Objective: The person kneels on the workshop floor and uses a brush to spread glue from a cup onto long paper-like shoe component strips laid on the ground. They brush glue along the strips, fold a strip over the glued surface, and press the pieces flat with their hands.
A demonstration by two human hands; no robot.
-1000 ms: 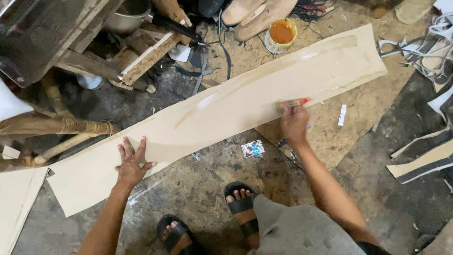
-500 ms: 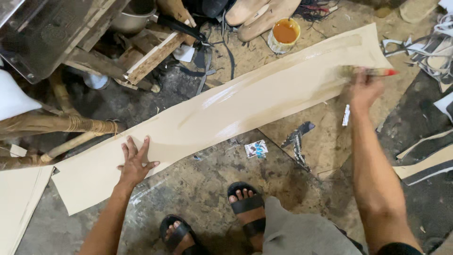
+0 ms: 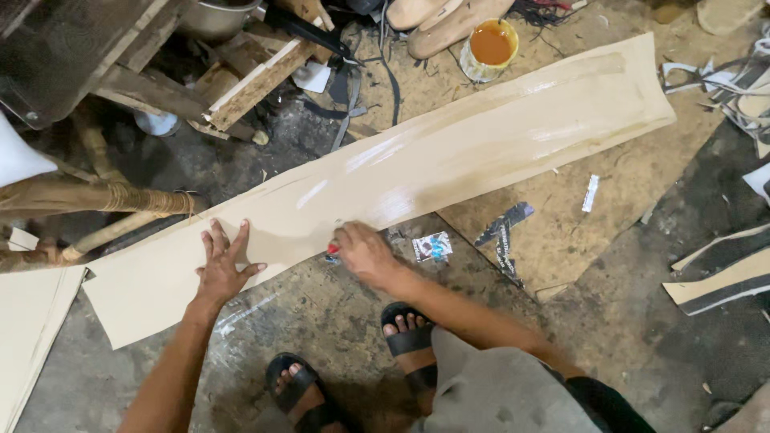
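A long cream sheet (image 3: 449, 152) lies slantwise across the floor, its upper surface glossy and wet. My left hand (image 3: 221, 265) presses flat on the dry lower-left end, fingers spread. My right hand (image 3: 365, 252) grips a brush with a red handle tip (image 3: 332, 249) at the sheet's near edge, just right of my left hand. A small can of orange glue (image 3: 489, 48) stands beyond the sheet's far edge.
A board (image 3: 561, 232) lies under the sheet's right part. Wooden planks and a metal pot (image 3: 216, 20) crowd the upper left, bamboo poles (image 3: 96, 196) the left. Cut strips (image 3: 722, 277) lie at right. A small packet (image 3: 433, 246) and my sandalled feet (image 3: 409, 337) are near.
My right hand has swept the brush from the sheet's far right end back along it to near my left hand. My left hand has stayed pressed on the sheet.
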